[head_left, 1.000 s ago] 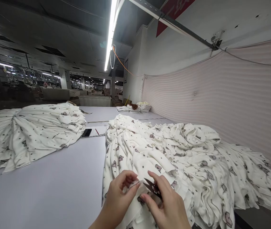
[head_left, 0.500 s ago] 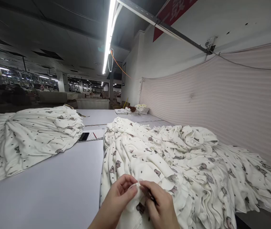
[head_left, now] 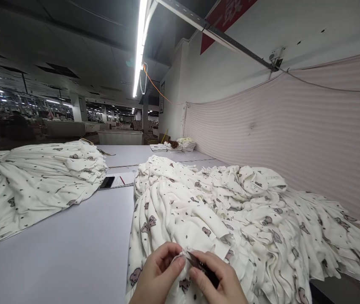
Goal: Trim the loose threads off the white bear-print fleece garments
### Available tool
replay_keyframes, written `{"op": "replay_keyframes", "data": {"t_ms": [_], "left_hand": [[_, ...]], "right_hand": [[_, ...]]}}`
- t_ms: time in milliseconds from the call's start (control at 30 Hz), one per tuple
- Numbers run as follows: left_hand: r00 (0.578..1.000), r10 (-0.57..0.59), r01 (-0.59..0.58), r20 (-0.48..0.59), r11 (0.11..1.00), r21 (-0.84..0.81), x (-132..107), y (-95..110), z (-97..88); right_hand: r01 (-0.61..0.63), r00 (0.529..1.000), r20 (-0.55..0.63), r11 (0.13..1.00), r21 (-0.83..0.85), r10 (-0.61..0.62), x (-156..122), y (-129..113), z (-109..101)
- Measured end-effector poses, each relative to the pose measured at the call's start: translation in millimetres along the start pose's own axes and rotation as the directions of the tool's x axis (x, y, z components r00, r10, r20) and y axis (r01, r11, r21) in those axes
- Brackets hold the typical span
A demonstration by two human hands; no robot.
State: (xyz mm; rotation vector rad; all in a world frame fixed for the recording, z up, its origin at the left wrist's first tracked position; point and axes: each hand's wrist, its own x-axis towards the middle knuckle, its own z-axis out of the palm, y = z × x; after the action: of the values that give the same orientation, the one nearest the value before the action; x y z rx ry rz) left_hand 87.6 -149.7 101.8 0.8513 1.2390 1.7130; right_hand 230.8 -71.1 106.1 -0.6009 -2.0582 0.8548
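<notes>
At the bottom middle, my left hand (head_left: pixel 161 272) pinches the edge of a white printed fabric piece (head_left: pixel 184 283) between thumb and fingers. Close beside it, my right hand (head_left: pixel 219 276) is closed around small dark thread snips (head_left: pixel 203 267), whose blades point left at the pinched edge. Whether the blades touch the fabric I cannot tell. The held fabric hangs down in front of a large heap of the same white cloth (head_left: pixel 180 207), printed with brown bears and dots.
A second pile of printed cloth (head_left: pixel 47 177) lies on the pale table (head_left: pixel 81 249) at left. Between the piles are a phone (head_left: pixel 107 182), a paper sheet (head_left: pixel 122 179) and a red pen (head_left: pixel 122 180). Folded white stacks (head_left: pixel 186 144) stand at the far end by the curtained wall (head_left: pixel 278 126).
Both hands sit slightly lower and further right in view. My right hand has turned so that more of the snips shows. The whole scene has shifted slightly left.
</notes>
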Motion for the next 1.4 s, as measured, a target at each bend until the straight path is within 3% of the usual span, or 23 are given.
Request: {"op": "replay_keyframes", "data": {"t_ms": [133, 267, 367, 467, 600, 733, 800, 900, 1000, 1067, 1100, 1167, 1233, 1267, 1300, 1333, 1400], "left_hand": [[0.997, 0.041, -0.053, 0.069, 0.982, 0.182, -0.8, 9.1, 2.2], [0.99, -0.008, -0.041, 0.142, 0.938, 0.344, 0.4, 24.1, 2.9], [0.986, -0.039, -0.027, 0.161, 0.92, 0.392, 3.6, 29.5, 3.5], [0.977, -0.07, -0.022, 0.199, 0.905, 0.426, 6.1, 30.5, 4.9], [0.974, -0.061, -0.055, 0.217, 0.87, 0.49, 7.0, 33.8, 7.2], [0.969, -0.049, -0.092, 0.243, 0.84, 0.535, 7.4, 38.3, 7.5], [0.972, -0.042, -0.099, 0.229, 0.816, 0.57, 7.9, 37.6, 8.7], [0.975, -0.011, -0.131, 0.223, 0.781, 0.61, 7.8, 31.8, 15.0], [0.968, -0.015, -0.142, 0.25, 0.789, 0.597, 9.4, 27.3, 19.6], [0.975, 0.048, -0.162, 0.218, 0.825, 0.541, 15.8, 30.9, 13.7], [0.981, 0.114, -0.175, 0.157, 0.872, 0.457, 21.2, 35.3, 7.2], [0.964, 0.257, -0.244, -0.068, 0.956, 0.161, 35.6, 47.5, -9.5], [0.918, 0.315, -0.348, -0.242, 0.932, -0.105, 50.0, 58.6, -22.3], [0.912, 0.339, -0.37, -0.233, 0.923, -0.105, 55.6, 61.5, -23.9], [0.918, 0.365, -0.371, -0.157, 0.928, -0.01, 59.6, 61.8, -21.3], [0.926, 0.377, -0.369, -0.027, 0.917, 0.154, 62.2, 59.4, -14.9], [0.918, 0.303, -0.395, 0.257, 0.766, 0.507, 65.2, 48.9, 5.8]], "right_hand": [[-0.053, 0.998, 0.02, 0.998, -0.023, 0.054, 3.8, -2.8, -2.1], [-0.119, 0.987, 0.123, 0.989, 0.087, 0.108, 8.5, -5.2, -9.4], [-0.247, 0.956, 0.198, 0.957, 0.152, 0.215, 7.7, -4.2, -15.0], [-0.346, 0.933, 0.18, 0.912, 0.22, 0.31, 6.5, -4.6, -18.2], [-0.403, 0.905, 0.28, 0.857, 0.321, 0.321, 10.4, -5.5, -22.1], [-0.487, 0.845, 0.4, 0.819, 0.305, 0.354, 12.3, -1.0, -27.6], [-0.43, 0.883, 0.316, 0.867, 0.252, 0.347, 9.5, -0.1, -28.9], [-0.218, 0.973, 0.088, 0.975, 0.042, 0.213, 3.7, -2.9, -27.2], [-0.097, 0.995, -0.002, 0.989, -0.112, 0.097, 0.0, -4.7, -25.5], [-0.129, 0.989, -0.081, 0.989, -0.077, 0.123, -1.5, -1.3, -28.2], [-0.167, 0.977, -0.141, 0.985, -0.041, 0.16, -2.2, 2.0, -30.9], [-0.25, 0.934, -0.258, 0.968, 0.025, 0.248, -3.6, 10.5, -37.0], [-0.312, 0.894, -0.313, 0.947, 0.083, 0.322, -3.5, 18.8, -40.9], [-0.326, 0.888, -0.299, 0.937, 0.128, 0.35, -2.6, 21.9, -41.1], [-0.334, 0.888, -0.265, 0.924, 0.188, 0.375, -1.0, 23.8, -40.2], [-0.337, 0.892, -0.221, 0.906, 0.255, 0.394, 0.8, 24.7, -38.5], [-0.327, 0.905, -0.146, 0.873, 0.362, 0.4, 4.1, 24.1, -34.9]]}}
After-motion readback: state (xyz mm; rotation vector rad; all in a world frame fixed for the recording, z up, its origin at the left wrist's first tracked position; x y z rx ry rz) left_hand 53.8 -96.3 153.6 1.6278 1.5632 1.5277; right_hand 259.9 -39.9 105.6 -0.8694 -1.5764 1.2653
